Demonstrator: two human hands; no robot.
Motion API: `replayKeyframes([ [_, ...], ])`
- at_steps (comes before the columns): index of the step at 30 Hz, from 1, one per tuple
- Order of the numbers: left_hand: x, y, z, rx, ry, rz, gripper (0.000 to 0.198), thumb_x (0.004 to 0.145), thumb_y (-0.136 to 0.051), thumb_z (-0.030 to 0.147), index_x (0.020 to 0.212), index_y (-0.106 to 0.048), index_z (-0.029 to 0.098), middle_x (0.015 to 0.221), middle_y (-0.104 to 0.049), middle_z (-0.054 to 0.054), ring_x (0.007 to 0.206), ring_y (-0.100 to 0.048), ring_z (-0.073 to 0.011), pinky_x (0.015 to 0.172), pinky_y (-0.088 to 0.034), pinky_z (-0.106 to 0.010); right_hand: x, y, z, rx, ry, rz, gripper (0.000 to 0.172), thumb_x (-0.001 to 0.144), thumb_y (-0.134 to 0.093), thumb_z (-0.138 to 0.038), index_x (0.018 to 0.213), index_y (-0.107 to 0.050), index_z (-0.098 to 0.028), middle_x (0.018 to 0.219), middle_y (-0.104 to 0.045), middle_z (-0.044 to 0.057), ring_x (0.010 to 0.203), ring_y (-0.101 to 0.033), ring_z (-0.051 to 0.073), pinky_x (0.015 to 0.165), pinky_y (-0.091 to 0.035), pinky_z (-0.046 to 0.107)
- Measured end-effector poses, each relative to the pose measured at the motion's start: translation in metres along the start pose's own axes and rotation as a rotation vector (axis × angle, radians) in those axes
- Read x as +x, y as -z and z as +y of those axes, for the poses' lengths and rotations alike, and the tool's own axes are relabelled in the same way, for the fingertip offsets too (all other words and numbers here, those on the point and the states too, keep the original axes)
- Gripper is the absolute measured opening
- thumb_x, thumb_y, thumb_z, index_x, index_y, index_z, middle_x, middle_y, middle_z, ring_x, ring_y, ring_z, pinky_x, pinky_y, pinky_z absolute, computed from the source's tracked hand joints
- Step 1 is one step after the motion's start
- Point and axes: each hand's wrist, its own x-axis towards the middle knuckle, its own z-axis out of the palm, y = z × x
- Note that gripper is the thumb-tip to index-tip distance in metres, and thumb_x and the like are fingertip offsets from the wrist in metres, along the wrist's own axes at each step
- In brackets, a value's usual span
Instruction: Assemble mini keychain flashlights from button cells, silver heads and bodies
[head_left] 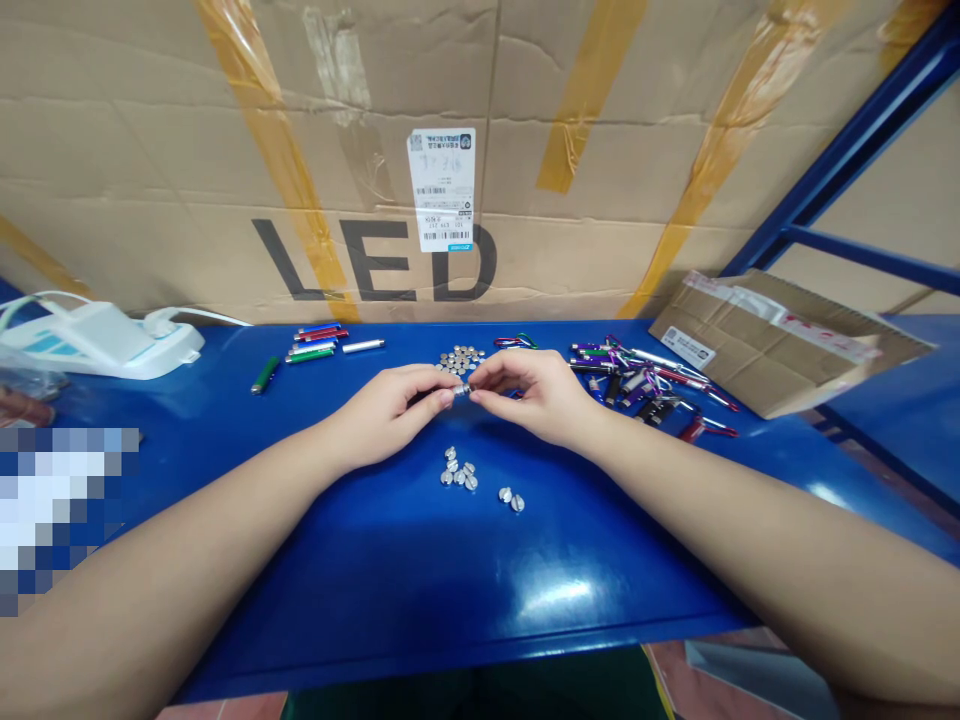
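Over the middle of the table, my left hand [394,400] pinches a small silver metal cylinder [460,389] between thumb and fingers. At its right end, the fingertips of my right hand [540,395] are closed on the same piece. Most of it is hidden by the fingers, so its full shape cannot be made out. Just behind the hands lies a cluster of small round button cells [459,356]. Nearer to me, several slotted silver caps [459,472] lie loose, and two more caps [511,499] sit to their right.
Coloured metal tubes [311,349] and a green tube [265,376] lie at back left. Keychain penlights with clips [645,385] are heaped at right, beside an open carton [757,345]. A white power strip [112,345] stands far left. A large cardboard box [525,90] walls the table's back.
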Motion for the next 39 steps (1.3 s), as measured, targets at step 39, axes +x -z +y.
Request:
replayKeyframes([
  [39, 0.001, -0.004, 0.012, 0.305, -0.397, 0.171, 0.022, 0.105, -0.053, 0.018, 0.116, -0.072, 0.017, 0.105, -0.072, -0.009, 0.094, -0.069, -0.0171, 0.086, -0.057, -0.027, 0.009, 0.002, -0.01, 1.015, -0.933, -0.235, 0.027, 0.086, -0.083, -0.031, 0.084, -0.062, -0.014, 0.065, -0.056, -0.005, 0.052, -0.049, 0.005, 0.047, -0.04, 0.015],
])
